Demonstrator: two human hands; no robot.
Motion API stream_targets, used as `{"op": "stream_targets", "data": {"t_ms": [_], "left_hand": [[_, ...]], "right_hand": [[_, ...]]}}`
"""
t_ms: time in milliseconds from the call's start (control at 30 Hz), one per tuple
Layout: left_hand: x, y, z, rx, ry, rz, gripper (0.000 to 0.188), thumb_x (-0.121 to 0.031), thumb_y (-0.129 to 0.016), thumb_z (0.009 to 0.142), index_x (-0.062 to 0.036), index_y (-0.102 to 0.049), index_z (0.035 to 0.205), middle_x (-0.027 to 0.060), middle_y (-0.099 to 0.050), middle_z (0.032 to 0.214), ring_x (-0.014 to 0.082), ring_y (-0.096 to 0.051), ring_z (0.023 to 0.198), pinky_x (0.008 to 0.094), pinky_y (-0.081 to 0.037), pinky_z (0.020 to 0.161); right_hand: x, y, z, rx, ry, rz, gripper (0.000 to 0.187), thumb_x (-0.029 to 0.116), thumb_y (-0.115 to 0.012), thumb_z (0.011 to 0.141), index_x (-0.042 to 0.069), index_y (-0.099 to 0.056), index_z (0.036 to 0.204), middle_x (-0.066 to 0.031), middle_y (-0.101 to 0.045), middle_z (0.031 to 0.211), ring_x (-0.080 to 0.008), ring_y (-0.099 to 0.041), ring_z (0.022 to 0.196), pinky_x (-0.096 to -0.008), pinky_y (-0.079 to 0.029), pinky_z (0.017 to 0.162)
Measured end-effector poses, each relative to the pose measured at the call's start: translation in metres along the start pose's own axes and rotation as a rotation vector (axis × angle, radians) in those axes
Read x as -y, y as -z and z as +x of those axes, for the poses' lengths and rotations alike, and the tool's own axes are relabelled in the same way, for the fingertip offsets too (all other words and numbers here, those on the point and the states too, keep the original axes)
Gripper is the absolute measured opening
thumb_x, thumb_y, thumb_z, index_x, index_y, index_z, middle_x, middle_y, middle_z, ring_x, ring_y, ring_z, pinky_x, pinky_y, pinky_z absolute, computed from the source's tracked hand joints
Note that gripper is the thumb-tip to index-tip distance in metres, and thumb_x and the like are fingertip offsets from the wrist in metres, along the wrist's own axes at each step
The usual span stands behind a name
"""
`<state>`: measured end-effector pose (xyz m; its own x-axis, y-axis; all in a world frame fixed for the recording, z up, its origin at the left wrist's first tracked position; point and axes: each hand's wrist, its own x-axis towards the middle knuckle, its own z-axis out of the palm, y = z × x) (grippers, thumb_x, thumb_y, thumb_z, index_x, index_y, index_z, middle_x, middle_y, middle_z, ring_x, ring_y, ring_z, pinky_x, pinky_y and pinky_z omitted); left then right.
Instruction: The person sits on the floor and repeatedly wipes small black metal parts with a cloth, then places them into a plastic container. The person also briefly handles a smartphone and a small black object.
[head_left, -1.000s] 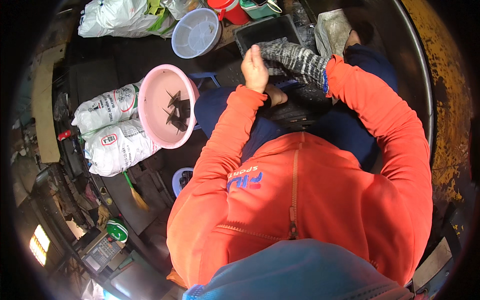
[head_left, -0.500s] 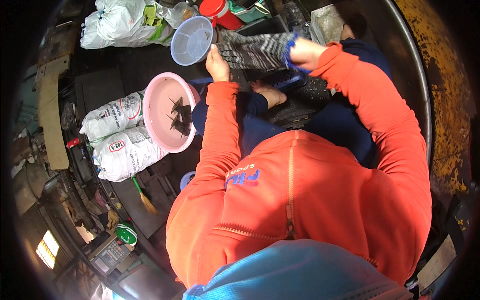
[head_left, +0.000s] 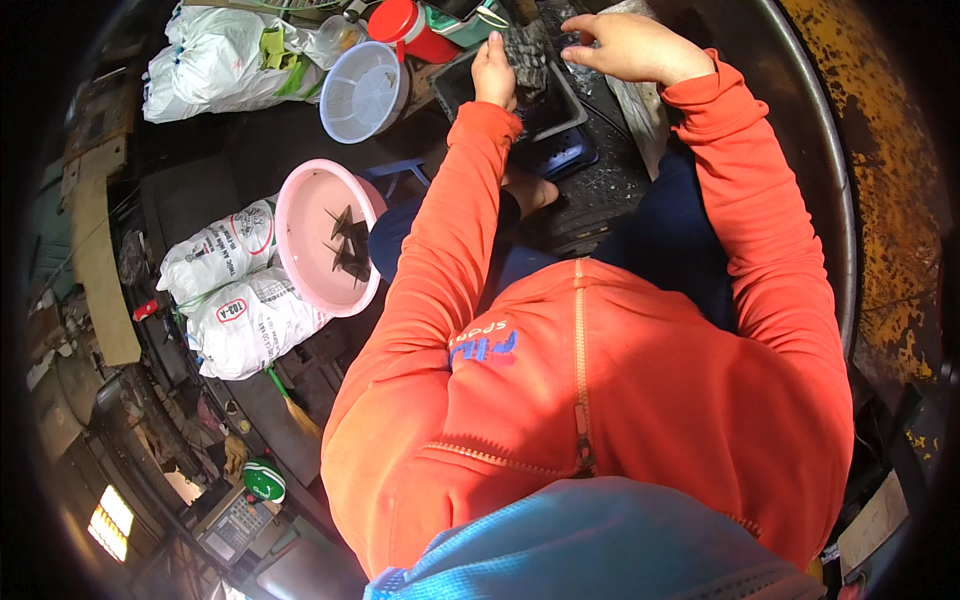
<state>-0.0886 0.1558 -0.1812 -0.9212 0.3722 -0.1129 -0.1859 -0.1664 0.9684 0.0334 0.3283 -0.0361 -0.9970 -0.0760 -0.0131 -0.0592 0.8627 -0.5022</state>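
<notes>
I see the left hand point(head_left: 494, 76) gripping a grey knitted glove point(head_left: 527, 58) above the black tray point(head_left: 556, 112); the right hand point(head_left: 632, 47) hangs released and unclenched, just right of the glove.

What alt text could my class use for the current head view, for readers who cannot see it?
A person in an orange jacket holds what looks like a grey-and-black knitted glove in the left hand, with the bare, open right hand beside it. To the left, a pink basin with dark bladed pieces stands by white sacks.
</notes>
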Motion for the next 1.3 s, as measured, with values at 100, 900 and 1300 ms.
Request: {"op": "stream_targets", "data": {"t_ms": [100, 900, 1300], "left_hand": [[0.0, -0.003, 0.01, -0.035, 0.124, -0.228, 0.042, -0.042, -0.04, 0.098, -0.0048, -0.055, 0.112, 0.0055, -0.065, 0.093, 0.0172, -0.064, 0.08, 0.0323, -0.047, 0.059], [0.136, 0.209, -0.032, -0.261, 0.383, 0.622, 0.027, -0.016, -0.066, 0.082, -0.0031, -0.066, 0.106, 0.0122, -0.069, 0.093, 0.0234, -0.065, 0.086, 0.0327, -0.047, 0.078], [0.123, 0.203, -0.047, -0.521, 0.328, 0.708, 0.017, -0.013, -0.065, 0.082, -0.0041, -0.068, 0.097, 0.0098, -0.069, 0.085, 0.0209, -0.066, 0.08, 0.0327, -0.048, 0.074]], "right_hand": [[-0.006, -0.003, -0.002, 0.102, -0.014, -0.059, 0.05, 0.041, -0.056, 0.088, 0.006, -0.054, 0.123, -0.0183, -0.066, 0.097, -0.0321, -0.064, 0.09, -0.0391, -0.05, 0.079], [0.022, 0.017, 0.001, 0.312, -0.056, -0.036, 0.052, 0.043, -0.053, 0.087, 0.003, -0.058, 0.119, -0.0168, -0.066, 0.101, -0.031, -0.063, 0.092, -0.0373, -0.049, 0.082], [0.006, 0.011, -0.002, 0.29, -0.033, -0.073, 0.053, 0.046, -0.051, 0.087, 0.004, -0.058, 0.119, -0.0165, -0.066, 0.102, -0.0312, -0.063, 0.094, -0.0395, -0.048, 0.081]]}}
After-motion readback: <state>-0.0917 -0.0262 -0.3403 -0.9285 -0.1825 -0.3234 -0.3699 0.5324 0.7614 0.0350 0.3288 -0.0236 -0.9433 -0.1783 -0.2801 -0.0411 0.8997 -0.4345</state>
